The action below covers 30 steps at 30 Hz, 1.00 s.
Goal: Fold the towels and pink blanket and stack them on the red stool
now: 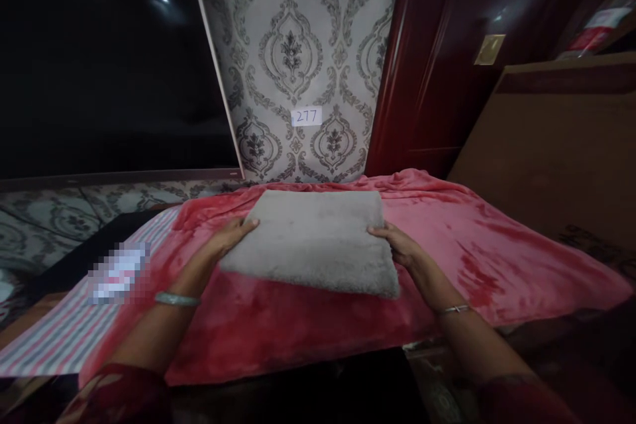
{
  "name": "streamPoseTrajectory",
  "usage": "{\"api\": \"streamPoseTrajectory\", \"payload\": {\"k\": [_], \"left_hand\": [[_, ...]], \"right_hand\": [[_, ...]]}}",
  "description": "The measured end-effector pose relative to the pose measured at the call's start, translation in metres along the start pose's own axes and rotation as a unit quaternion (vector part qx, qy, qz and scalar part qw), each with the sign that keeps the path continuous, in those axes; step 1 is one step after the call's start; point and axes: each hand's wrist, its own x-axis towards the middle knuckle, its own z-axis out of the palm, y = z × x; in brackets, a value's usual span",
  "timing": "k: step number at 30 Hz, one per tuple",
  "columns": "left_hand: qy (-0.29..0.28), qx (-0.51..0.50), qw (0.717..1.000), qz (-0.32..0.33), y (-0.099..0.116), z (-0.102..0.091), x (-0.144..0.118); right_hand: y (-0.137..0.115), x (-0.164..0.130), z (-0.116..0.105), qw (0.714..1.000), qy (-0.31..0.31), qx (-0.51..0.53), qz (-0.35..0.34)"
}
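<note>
A folded grey plush cloth [313,235] is held between my two hands, above a red-pink plush blanket [437,225]. My left hand [236,235] grips its left edge, with the thumb on top and the other fingers hidden beneath. On the opposite edge, my right hand [397,242] has its thumb on top in the same way, fingers mostly underneath. The near right corner of the cloth hangs lower than the left one. Whether its underside touches the blanket I cannot tell.
A striped cloth [54,338] lies at the left with a blurred item on it. Behind stand a large black television [114,66] and a patterned wall with a "277" label [307,116]. At the right are a cardboard box [551,139] and a plastic bottle [599,26].
</note>
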Motion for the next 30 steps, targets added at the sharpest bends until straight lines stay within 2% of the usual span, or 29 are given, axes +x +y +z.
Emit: {"api": "streamPoseTrajectory", "payload": {"k": [3, 6, 7, 9, 11, 13, 15, 17, 18, 19, 21, 23, 25, 27, 30], "left_hand": [[-0.076, 0.037, 0.993, -0.078, -0.039, 0.007, -0.015], [-0.1, 0.076, 0.989, -0.078, -0.061, 0.005, -0.019], [-0.086, 0.122, 0.987, -0.064, -0.062, 0.003, -0.017], [-0.018, 0.246, 0.969, -0.018, -0.053, -0.001, -0.01], [0.047, 0.349, 0.935, 0.036, -0.037, 0.003, 0.001], [0.071, 0.405, 0.908, 0.087, -0.02, 0.019, 0.012], [0.053, 0.435, 0.889, 0.132, -0.01, 0.046, 0.02], [0.034, 0.495, 0.851, 0.17, -0.011, 0.075, 0.023], [0.028, 0.536, 0.824, 0.183, -0.015, 0.088, 0.022], [0.025, 0.579, 0.793, 0.188, -0.022, 0.097, 0.022], [0.02, 0.65, 0.737, 0.186, -0.037, 0.108, 0.019], [0.017, 0.677, 0.714, 0.179, -0.05, 0.11, 0.019], [0.017, 0.686, 0.705, 0.181, -0.056, 0.108, 0.019], [0.015, 0.687, 0.703, 0.18, -0.054, 0.107, 0.019], [0.006, 0.689, 0.705, 0.168, -0.048, 0.109, 0.017]], "right_hand": [[0.037, 0.009, -0.008, 0.999, 0.008, -0.023, 0.027], [0.064, 0.012, -0.022, 0.999, -0.008, -0.034, 0.011], [0.067, 0.012, -0.027, 0.999, -0.004, -0.046, 0.007], [0.061, 0.014, -0.034, 0.991, 0.059, -0.115, -0.015], [0.047, 0.018, -0.026, 0.954, 0.155, -0.247, -0.076], [0.035, 0.025, 0.002, 0.884, 0.194, -0.393, -0.163], [0.03, 0.034, 0.048, 0.826, 0.125, -0.504, -0.22], [0.036, 0.043, 0.096, 0.769, 0.042, -0.597, -0.226], [0.042, 0.047, 0.116, 0.745, 0.03, -0.628, -0.221], [0.05, 0.051, 0.131, 0.731, 0.024, -0.647, -0.213], [0.067, 0.055, 0.147, 0.713, 0.012, -0.674, -0.191], [0.08, 0.057, 0.146, 0.702, 0.0, -0.69, -0.176], [0.085, 0.059, 0.134, 0.692, -0.009, -0.702, -0.168], [0.08, 0.061, 0.118, 0.683, -0.012, -0.714, -0.154], [0.068, 0.062, 0.089, 0.672, 0.019, -0.732, -0.107]]}}
